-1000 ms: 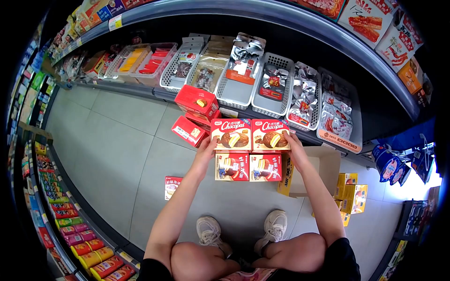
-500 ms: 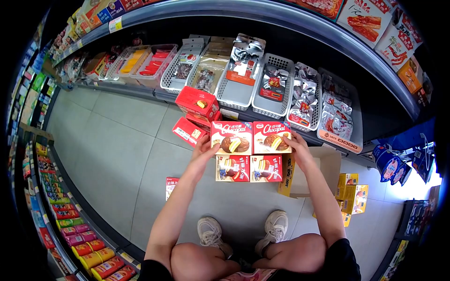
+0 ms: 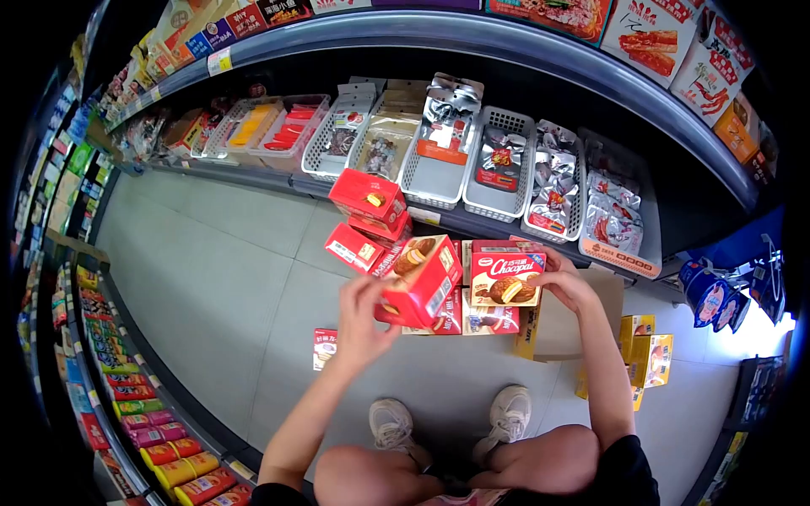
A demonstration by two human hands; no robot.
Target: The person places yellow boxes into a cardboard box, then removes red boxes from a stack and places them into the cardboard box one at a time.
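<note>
My left hand [image 3: 364,322] is closed on a red Chocopai box [image 3: 422,274], which is tilted so that its side with the barcode shows. In my right hand [image 3: 564,282] is a second Chocopai box [image 3: 508,280], its front with the chocolate pie picture facing up. Both are above other red and cream snack boxes [image 3: 492,320], which they partly cover. To the left, red boxes [image 3: 368,196] are piled beside the shelf, with another red box [image 3: 354,246] leaning close by. My left fingertips are partly hidden behind the box.
White baskets [image 3: 499,202] of packaged snacks line the low shelf. An open cardboard carton [image 3: 578,316] stands on the right, with yellow boxes [image 3: 648,358] past it. A small box [image 3: 325,348] lies on the floor tiles [image 3: 278,308]. Shelving [image 3: 160,413] curves along the left.
The two Chocopai boxes, side by side before, are now apart. The left one has been lifted and tipped, showing its side; the right one is slightly tilted. The view has shifted a little.
</note>
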